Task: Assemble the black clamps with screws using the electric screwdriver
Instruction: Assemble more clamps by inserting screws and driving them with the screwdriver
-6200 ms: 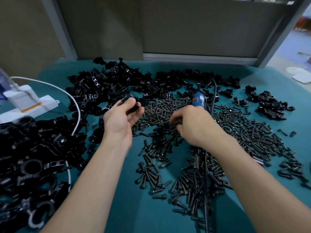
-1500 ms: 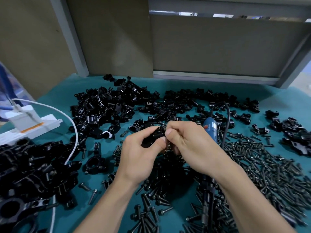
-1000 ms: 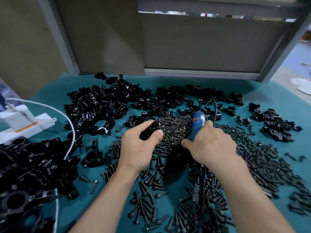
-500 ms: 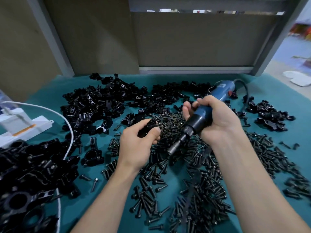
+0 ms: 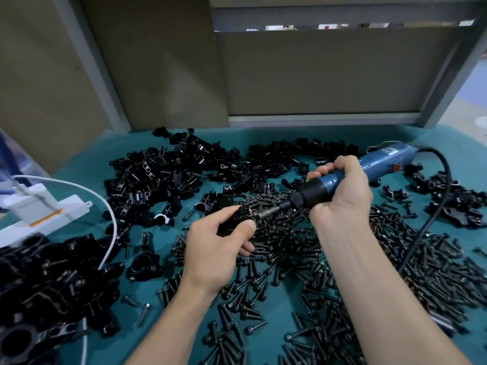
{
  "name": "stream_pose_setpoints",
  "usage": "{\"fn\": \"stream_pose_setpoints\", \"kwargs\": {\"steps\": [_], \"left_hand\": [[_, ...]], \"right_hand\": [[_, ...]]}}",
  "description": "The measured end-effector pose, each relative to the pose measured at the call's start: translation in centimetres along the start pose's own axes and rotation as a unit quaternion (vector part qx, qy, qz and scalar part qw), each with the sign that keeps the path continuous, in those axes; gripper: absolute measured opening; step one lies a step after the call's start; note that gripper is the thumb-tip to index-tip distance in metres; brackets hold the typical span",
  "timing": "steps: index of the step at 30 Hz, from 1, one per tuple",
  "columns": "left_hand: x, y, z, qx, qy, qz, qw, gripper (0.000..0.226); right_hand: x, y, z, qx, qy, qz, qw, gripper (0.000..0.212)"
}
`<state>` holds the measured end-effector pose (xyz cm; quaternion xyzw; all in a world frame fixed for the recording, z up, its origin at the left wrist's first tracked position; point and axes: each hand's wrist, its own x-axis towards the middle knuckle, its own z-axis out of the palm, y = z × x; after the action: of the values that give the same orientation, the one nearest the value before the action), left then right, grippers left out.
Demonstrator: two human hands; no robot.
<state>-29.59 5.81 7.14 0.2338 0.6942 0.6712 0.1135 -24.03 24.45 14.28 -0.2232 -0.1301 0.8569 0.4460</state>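
Observation:
My left hand (image 5: 220, 246) grips a small black clamp (image 5: 235, 219) between thumb and fingers above the teal table (image 5: 276, 299). My right hand (image 5: 340, 193) is wrapped round the blue electric screwdriver (image 5: 374, 164), held nearly level and pointing left. Its metal bit (image 5: 267, 213) meets the clamp at the right side, where a screw sits. The clamp is mostly hidden by my fingers. Loose black screws (image 5: 290, 248) cover the table under both hands.
A heap of black clamp parts (image 5: 168, 175) lies at the back left, and bigger black clamps (image 5: 47, 280) pile at the near left. A white power strip (image 5: 44, 214) with a white cable (image 5: 110, 225) sits at the left. The screwdriver's black cord (image 5: 437, 206) loops right.
My right hand has brought the screwdriver down and left, so its bit now touches the clamp in my left hand. Before that it picked the tool up from the table.

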Motion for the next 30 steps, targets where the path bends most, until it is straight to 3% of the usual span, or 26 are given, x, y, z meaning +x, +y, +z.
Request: {"fn": "stream_pose_setpoints", "kwargs": {"steps": [6,11,19,26,30], "left_hand": [[0.0,-0.2,0.2,0.021,0.016,-0.024,0.999,0.067],[0.1,-0.1,0.3,0.062,0.055,-0.025,0.996,0.045],[-0.2,0.0,0.3,-0.023,0.011,-0.047,0.999,0.009],[-0.2,0.2,0.2,-0.051,0.003,-0.096,0.994,0.008],[-0.2,0.2,0.0,-0.043,0.01,-0.103,0.994,0.021]], "right_hand": [[0.3,0.1,0.0,0.009,-0.008,-0.014,1.0,0.025],[0.0,0.3,0.3,-0.003,-0.024,-0.039,0.999,0.02],[-0.5,0.7,0.7,0.01,-0.06,-0.04,0.997,0.022],[-0.4,1.3,0.4,-0.005,-0.082,-0.03,0.996,0.019],[-0.3,1.4,0.3,-0.001,-0.083,-0.026,0.996,0.019]]}}
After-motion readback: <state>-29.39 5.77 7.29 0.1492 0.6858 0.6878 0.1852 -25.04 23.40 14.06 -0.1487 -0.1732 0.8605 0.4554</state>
